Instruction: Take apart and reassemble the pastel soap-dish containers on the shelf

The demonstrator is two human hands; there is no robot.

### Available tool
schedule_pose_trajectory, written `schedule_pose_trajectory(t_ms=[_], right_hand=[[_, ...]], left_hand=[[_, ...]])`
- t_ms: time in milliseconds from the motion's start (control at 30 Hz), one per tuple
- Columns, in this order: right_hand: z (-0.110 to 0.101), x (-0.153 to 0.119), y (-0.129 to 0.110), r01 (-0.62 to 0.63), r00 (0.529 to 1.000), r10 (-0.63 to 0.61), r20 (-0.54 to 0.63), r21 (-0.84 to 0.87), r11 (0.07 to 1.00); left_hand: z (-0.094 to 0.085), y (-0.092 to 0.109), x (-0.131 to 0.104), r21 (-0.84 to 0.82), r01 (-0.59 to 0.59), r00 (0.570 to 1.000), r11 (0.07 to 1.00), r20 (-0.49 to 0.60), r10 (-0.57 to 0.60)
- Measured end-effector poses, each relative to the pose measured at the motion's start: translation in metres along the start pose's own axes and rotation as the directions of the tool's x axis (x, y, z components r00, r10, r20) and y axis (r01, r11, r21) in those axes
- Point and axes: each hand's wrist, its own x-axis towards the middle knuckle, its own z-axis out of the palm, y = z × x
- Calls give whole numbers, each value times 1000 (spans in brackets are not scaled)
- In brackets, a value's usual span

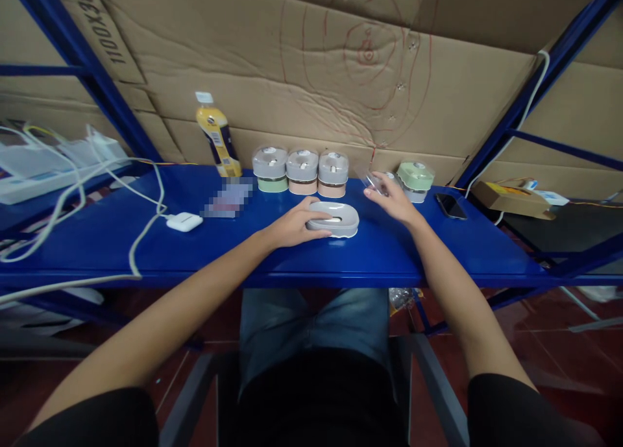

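A grey oval box [346, 217] rests on the blue table near its front edge, without a clear cover. My left hand [295, 224] is closed round its left end, with fingers over the top. My right hand [393, 199] holds a clear lid [372, 182] above the table, to the right of the box. Behind stand three stacked pairs of boxes under clear covers: one with a green base [272, 185] and two with pink bases [302, 186]. A green box [416, 174] sits upside down or stacked on a grey one [416, 195] at the right, partly behind my right hand.
On the blue table [224, 259] are a yellow bottle [219, 139], a blurred flat item [228, 198], a white earphone case [184, 222] with cables to its left, and a phone [451, 206]. A cardboard box [512, 199] lies beyond the right frame.
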Motion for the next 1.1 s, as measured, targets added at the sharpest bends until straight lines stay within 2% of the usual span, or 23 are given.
schedule_pose_trajectory(t_ms=[100, 200, 300, 400, 467, 567, 700, 767, 833, 933, 1100], right_hand=[[4, 1, 0, -14, 1000, 14, -11, 25, 1000], [6, 1, -2, -36, 999, 36, -12, 34, 999], [3, 0, -3, -58, 998, 58, -12, 15, 998], [-2, 1, 0, -47, 998, 49, 32, -60, 997], [-3, 2, 2, -39, 996, 48, 77, -112, 993], [-2, 2, 1, -18, 995, 31, 99, -128, 992], [-1, -3, -11, 61, 998, -59, 38, -50, 997], [-1, -7, -20, 128, 990, -129, 60, 7, 992], [3, -9, -30, 196, 970, -202, 135, 55, 979], [14, -11, -43, 304, 917, -304, 260, 42, 952], [38, -8, -50, 412, 865, -388, 318, -9, 911]], left_hand=[[-2, -2, 1, -6, 15, 998, 1000, -58, -16], [-9, -11, 3, -17, 45, 985, 999, -168, -47], [-16, -22, 3, 5, 168, 956, 986, -244, -161], [-21, -31, 3, 32, 284, 936, 958, -226, -270], [-23, -34, 2, 44, 310, 935, 950, -197, -296], [-23, -31, 1, 36, 262, 948, 965, -198, -250], [-18, -18, 2, -21, 67, 977, 998, -203, -70], [-12, -11, 3, -35, 16, 985, 999, -172, -22], [-6, -7, 4, -47, 21, 990, 999, -139, -28], [2, -5, 5, -94, 62, 991, 994, -109, -73], [7, -6, 6, -130, 79, 991, 988, -95, -92]])
